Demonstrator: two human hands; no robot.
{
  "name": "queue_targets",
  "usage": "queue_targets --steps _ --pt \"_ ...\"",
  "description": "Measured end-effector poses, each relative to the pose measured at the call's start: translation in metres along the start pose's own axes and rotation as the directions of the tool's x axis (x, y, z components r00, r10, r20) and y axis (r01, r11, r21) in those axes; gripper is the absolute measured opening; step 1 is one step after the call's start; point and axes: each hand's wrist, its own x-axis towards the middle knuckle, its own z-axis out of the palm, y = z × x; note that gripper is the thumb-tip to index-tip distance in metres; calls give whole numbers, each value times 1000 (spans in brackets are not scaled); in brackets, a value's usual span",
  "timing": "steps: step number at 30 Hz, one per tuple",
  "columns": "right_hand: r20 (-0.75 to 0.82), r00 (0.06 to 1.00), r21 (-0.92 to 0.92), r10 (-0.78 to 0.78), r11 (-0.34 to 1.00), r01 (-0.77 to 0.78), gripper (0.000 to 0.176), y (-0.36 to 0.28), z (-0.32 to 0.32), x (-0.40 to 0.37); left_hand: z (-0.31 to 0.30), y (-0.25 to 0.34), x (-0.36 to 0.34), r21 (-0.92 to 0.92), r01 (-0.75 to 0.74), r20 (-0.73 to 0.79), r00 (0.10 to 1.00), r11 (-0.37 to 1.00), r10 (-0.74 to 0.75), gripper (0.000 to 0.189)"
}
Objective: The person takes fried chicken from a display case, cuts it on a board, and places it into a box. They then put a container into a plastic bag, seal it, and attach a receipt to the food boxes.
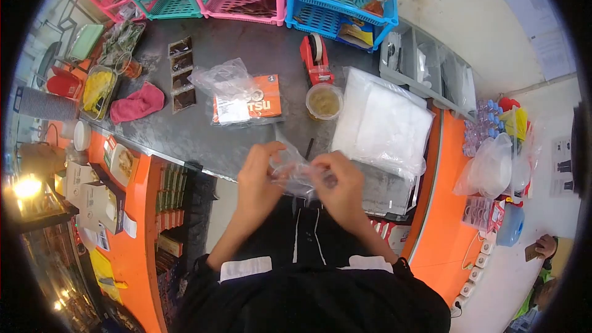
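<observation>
Your left hand (262,176) and right hand (340,184) are raised in front of your torso, fingertips facing each other and almost meeting. Both sets of fingers are curled inward and pinched closed, thumbs on top. Your left forearm (233,234) and right forearm (369,237) are bare and slant inward, elbows wider apart than the wrists.

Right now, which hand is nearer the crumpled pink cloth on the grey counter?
Left. The crumpled pink cloth lies up the grey counter on the outer side of the left hand. The right hand is farther, beyond the left; both hold a clear plastic bag.
</observation>
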Motion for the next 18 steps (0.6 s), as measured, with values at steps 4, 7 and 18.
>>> queue_targets --steps 4,7,18 --pt "-366 931 -146 -8 988 -49 14 13 -16 6 -17 -7 -1 280 -75 -246 958 957 147 24" --pt "-398 867 350 302 923 -161 12 7 -5 8 -1 -3 2 -254 128 -304 930 959 -204 21" --pt "-315 802 661 508 724 -199 19 33 31 4 18 -49 -19 113 10 -362 932 994 32 19"
